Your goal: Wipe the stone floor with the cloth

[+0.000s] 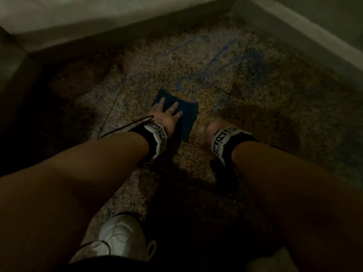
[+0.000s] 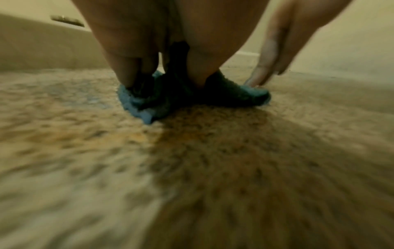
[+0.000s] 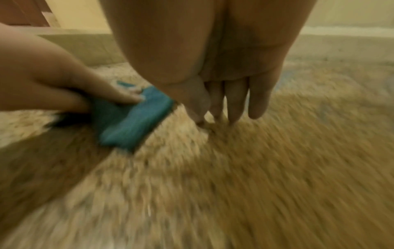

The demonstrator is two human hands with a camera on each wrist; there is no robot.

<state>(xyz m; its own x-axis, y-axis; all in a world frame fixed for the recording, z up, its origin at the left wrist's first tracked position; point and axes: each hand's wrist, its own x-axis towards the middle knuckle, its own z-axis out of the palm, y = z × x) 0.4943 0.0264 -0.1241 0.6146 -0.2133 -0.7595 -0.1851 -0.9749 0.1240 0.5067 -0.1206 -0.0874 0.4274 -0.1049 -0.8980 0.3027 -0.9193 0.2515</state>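
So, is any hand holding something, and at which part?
Nothing is gripped. The left hand presses flat on the cloth; the right hand is bare.

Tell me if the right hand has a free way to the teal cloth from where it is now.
Probably yes. The right hand rests its fingertips on the stone floor just beside the cloth, with only bare floor between. The left hand presses the cloth's far part, leaving the near edge free.

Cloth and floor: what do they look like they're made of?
Cloth: soft teal fabric, probably terry or microfibre; its surface looks fuzzy and matte, and it folds limply under the left hand. Floor: speckled tan-and-dark stone, likely granite or terrazzo, with straight slab joints and a slight sheen. Blur hides finer texture.
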